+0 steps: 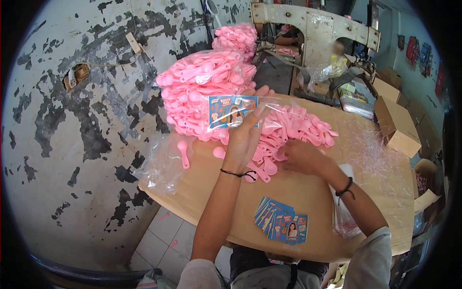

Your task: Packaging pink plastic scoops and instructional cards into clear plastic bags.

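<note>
My left hand (246, 137) is raised over the table, closed on a clear plastic bag (272, 111). A blue printed card (222, 117) shows through the bag's film. My right hand (304, 156) is at the near edge of a heap of loose pink plastic spoons (308, 127). Its fingers curl down among them, and whatever they hold is hidden. Just left of that hand lie a few stray spoons, and a single pink spoon (183, 154) rests farther left. Blue cards (292, 228) lie fanned out near the table's front edge.
Large clear bags packed with pink spoons (195, 91) are stacked against the peeling wall. Crumpled film (161, 164) lies at the table's left edge. Beneath my right forearm is a stack of clear bags (342, 212). A cardboard box (395, 126) and metal machine frame (315, 26) stand beyond.
</note>
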### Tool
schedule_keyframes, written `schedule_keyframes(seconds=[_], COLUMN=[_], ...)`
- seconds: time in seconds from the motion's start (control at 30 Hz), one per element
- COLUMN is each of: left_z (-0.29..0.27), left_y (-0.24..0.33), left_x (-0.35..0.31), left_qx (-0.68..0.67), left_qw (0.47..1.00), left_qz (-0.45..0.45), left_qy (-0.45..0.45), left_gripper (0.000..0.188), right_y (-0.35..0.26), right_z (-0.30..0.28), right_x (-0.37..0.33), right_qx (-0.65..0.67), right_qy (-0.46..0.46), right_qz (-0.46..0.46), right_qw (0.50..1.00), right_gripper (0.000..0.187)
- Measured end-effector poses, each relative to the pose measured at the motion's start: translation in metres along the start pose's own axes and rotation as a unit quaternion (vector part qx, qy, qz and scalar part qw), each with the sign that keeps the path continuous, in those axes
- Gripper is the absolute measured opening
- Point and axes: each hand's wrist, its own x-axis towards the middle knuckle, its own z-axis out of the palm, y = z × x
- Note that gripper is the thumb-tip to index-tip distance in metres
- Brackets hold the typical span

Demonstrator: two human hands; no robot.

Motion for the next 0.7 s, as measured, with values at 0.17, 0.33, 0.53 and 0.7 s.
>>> schedule_keyframes(seconds=[0.17,0.33,0.53,0.7], left_z=[0.001,0.002,0.015,0.022], left_y=[-0.002,-0.021,-0.032,-0.051], left_x=[-0.011,-0.015,-0.022,-0.029], left_qx=[0.006,-0.039,-0.037,-0.005], left_qw=[0.999,0.994,0.992,0.989], left_qz=[-0.037,-0.098,-0.119,-0.143], left_qy=[0.007,0.021,0.033,-0.033], left_gripper=[0.047,0.047,0.058,0.06], right_y=[-0.008,-0.015,-0.018,-0.018], right_z=[-0.007,-0.067,-0.117,-0.11], right_x=[-0.001,-0.032,-0.056,-0.059], right_qx=[-0.002,0.189,0.231,0.357], right_qy=[0.108,0.251,0.159,0.176], right_qz=[-0.017,0.088,0.107,0.149], right_qw=[0.994,0.945,0.954,0.905], right_gripper=[0.023,0.022,0.015,0.019])
